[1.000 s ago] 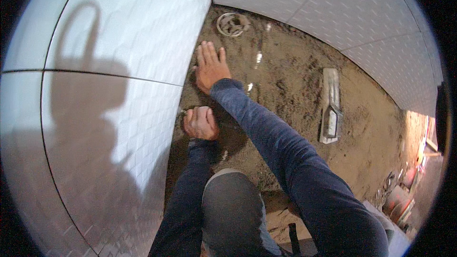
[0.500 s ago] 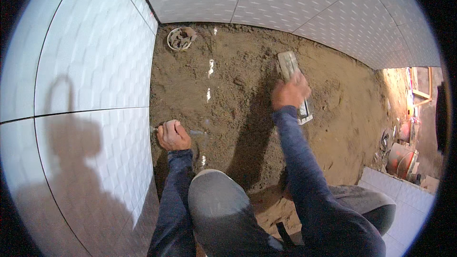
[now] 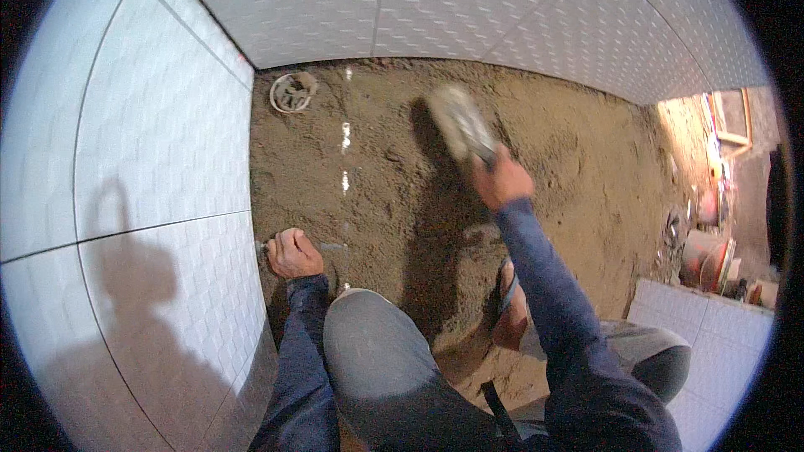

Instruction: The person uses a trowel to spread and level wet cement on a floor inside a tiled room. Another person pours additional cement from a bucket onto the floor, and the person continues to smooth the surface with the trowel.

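My right hand (image 3: 504, 180) is closed round the handle of a rectangular float trowel (image 3: 455, 121), blurred by motion, which points away from me over the rough sandy mortar bed (image 3: 385, 201). A dark shadow falls beside it. My left hand (image 3: 295, 254) rests as a fist on the bed, close to the left tiled wall. What lies inside its fingers, if anything, is hidden; a small pale piece shows between this hand and the wall.
White textured tiles cover the left wall (image 3: 167, 151) and far wall (image 3: 435, 8). A round white pipe opening (image 3: 293, 93) sits in the far left corner. Bright light spots run down the bed. Laid tiles (image 3: 703, 318) and a bucket (image 3: 705, 258) are at right. My bare foot (image 3: 512, 310) is near my right forearm.
My right hand has turned the float trowel, its far end swinging left, and it now looks raised off the bed. My left hand stays beside the wall. The view has shifted slightly.
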The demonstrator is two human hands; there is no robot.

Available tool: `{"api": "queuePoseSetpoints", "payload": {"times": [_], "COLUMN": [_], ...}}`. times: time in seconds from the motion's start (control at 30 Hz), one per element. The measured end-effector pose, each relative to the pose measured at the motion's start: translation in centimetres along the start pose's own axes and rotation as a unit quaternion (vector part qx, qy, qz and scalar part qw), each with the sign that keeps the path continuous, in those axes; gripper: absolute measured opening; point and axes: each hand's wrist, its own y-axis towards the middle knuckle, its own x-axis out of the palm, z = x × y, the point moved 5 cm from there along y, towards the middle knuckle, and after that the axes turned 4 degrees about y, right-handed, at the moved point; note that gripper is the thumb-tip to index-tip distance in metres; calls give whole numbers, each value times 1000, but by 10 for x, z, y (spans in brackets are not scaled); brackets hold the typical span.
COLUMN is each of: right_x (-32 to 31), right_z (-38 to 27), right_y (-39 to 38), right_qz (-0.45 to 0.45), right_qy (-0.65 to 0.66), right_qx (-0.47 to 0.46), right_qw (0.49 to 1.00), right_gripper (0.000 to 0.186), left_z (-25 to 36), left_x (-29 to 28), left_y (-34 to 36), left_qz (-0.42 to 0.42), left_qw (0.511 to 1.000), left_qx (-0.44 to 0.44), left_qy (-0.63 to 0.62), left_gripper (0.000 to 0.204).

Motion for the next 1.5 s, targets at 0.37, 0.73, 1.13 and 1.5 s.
{"api": "queuePoseSetpoints", "payload": {"times": [0.37,0.73,1.13,1.5], "right_x": [9,36,59,77], "right_z": [26,160,-35,-101], "right_y": [116,92,-32,29], "right_qz": [23,-39,-142,-41], "right_qy": [-86,121,-48,-144], "right_qx": [1,114,-223,-477], "right_qw": [996,985,963,866], "right_gripper": [55,65,60,49], "left_z": [14,6,2,-6], "left_x": [-5,6,-1,-1], "left_y": [1,-5,-4,-15], "left_qz": [9,-6,29,85], "left_qw": [1000,1000,1000,994], "left_qx": [3,18,4,43], "left_qy": [-3,3,-4,-49], "left_gripper": [20,16,23,19]}}
